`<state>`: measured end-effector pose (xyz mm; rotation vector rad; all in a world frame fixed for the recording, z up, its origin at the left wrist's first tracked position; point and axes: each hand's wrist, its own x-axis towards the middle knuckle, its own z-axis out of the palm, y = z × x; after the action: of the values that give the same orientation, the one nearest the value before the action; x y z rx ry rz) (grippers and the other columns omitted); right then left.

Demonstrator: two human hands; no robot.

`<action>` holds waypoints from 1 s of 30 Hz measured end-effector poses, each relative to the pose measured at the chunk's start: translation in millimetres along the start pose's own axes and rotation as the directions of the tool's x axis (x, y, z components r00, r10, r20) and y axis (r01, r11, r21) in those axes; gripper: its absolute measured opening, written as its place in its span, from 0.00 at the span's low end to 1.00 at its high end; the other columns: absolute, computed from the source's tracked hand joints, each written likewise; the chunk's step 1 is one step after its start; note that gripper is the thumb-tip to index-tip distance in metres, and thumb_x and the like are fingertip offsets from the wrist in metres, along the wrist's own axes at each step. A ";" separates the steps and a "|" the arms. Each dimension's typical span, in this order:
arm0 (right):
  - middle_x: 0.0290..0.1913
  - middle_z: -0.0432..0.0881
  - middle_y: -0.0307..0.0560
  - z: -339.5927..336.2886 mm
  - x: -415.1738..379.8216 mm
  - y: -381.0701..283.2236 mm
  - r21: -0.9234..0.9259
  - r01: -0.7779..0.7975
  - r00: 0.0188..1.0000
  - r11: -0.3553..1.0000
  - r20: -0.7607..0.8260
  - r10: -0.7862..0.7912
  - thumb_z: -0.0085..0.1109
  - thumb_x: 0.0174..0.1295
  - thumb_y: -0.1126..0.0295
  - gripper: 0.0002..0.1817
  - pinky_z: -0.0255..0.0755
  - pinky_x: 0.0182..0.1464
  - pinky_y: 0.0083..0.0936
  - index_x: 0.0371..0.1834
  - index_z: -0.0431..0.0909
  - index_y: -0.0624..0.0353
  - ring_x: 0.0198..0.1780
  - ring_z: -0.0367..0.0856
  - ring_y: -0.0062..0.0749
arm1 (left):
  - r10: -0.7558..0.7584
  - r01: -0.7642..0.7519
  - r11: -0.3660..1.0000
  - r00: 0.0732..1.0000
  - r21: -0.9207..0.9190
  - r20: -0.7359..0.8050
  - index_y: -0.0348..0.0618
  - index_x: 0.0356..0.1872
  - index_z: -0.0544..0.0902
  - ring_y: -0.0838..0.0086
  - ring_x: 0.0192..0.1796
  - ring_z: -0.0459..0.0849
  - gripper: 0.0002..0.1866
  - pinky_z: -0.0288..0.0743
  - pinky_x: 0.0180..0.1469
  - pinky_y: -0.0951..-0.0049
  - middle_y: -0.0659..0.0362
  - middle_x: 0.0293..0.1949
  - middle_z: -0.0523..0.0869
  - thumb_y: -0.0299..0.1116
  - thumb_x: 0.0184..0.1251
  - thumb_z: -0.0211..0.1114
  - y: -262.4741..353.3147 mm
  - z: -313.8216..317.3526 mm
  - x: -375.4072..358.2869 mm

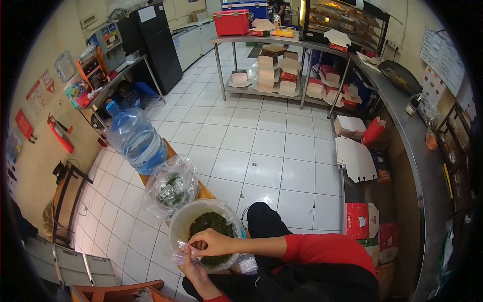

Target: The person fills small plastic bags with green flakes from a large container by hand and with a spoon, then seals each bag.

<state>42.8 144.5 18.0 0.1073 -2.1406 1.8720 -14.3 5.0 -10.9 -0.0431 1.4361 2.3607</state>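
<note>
My left hand (195, 274) grips small clear plastic bags (182, 255) at the near rim of a pale bucket (177, 221). Over the bucket, my right hand (214, 242) has its fingers curled and pinched at the top edge of a bag; anything else inside those fingers is hidden. Chopped dark green leaves (214, 222) fill the lower part of the bucket, which is lined with clear plastic. Just beyond it, a clear plastic bag of greens (171, 190) rests on a wooden bench (205, 191). Another clear packet (247, 263) lies beside my leg.
A large blue water bottle (136, 138) stands farther along the bench. A steel counter (410, 146) runs down the right, with cartons (356, 160) below. A steel table (282, 40) with a red cooler (231, 22) stands ahead. An orange wooden piece (118, 291) is at lower left.
</note>
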 end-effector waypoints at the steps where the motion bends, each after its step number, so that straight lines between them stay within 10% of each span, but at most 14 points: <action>1: 0.31 0.82 0.47 0.3 -0.3 0.6 -0.003 -0.011 1.000 1.000 -0.014 0.011 0.65 0.55 0.71 0.10 0.77 0.35 0.22 0.36 0.78 0.65 0.30 0.82 0.28 | 0.003 -0.003 1.000 1.000 0.012 0.000 0.37 0.47 0.73 0.72 0.45 0.78 0.18 0.74 0.46 0.72 0.57 0.44 0.78 0.31 0.60 0.69 -5.4 -7.4 2.9; 15: 0.29 0.84 0.44 -12.7 3.7 18.6 0.004 -0.062 0.998 0.998 -0.022 0.062 0.61 0.55 0.74 0.07 0.76 0.36 0.19 0.32 0.80 0.68 0.31 0.82 0.21 | 0.145 -0.144 0.987 0.989 0.078 -0.001 0.37 0.47 0.72 0.71 0.45 0.78 0.16 0.75 0.47 0.69 0.56 0.43 0.77 0.32 0.63 0.67 4.2 5.4 -11.2; 18: 0.30 0.83 0.40 -21.5 4.2 23.3 0.442 -0.292 0.949 0.848 0.023 0.315 0.63 0.55 0.73 0.07 0.75 0.37 0.18 0.33 0.83 0.66 0.33 0.80 0.18 | 0.143 -0.137 0.989 0.983 0.060 -0.115 0.36 0.46 0.73 0.71 0.42 0.79 0.14 0.76 0.45 0.69 0.55 0.42 0.78 0.29 0.63 0.65 -0.5 -13.0 1.7; 25: 0.32 0.83 0.40 -25.4 -4.3 20.9 0.690 -0.516 0.844 0.509 0.308 0.438 0.65 0.54 0.72 0.07 0.67 0.31 0.14 0.33 0.83 0.64 0.32 0.78 0.18 | 0.272 -0.232 0.960 0.912 0.158 -0.307 0.36 0.46 0.75 0.73 0.35 0.78 0.11 0.75 0.38 0.72 0.59 0.34 0.79 0.28 0.64 0.59 4.8 -7.4 5.1; 30: 0.29 0.84 0.40 -30.4 -4.5 9.9 0.656 -0.388 0.887 0.648 0.074 0.456 0.68 0.51 0.72 0.05 0.68 0.30 0.16 0.28 0.84 0.62 0.31 0.78 0.19 | 0.277 -0.270 0.960 0.892 0.070 -0.358 0.38 0.48 0.73 0.82 0.25 0.71 0.14 0.68 0.29 0.79 0.64 0.26 0.72 0.28 0.62 0.56 17.8 -22.8 5.7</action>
<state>49.8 175.2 10.7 -0.3743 -1.4049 2.7729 -29.3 -20.2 -8.0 -0.3106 1.7333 2.6735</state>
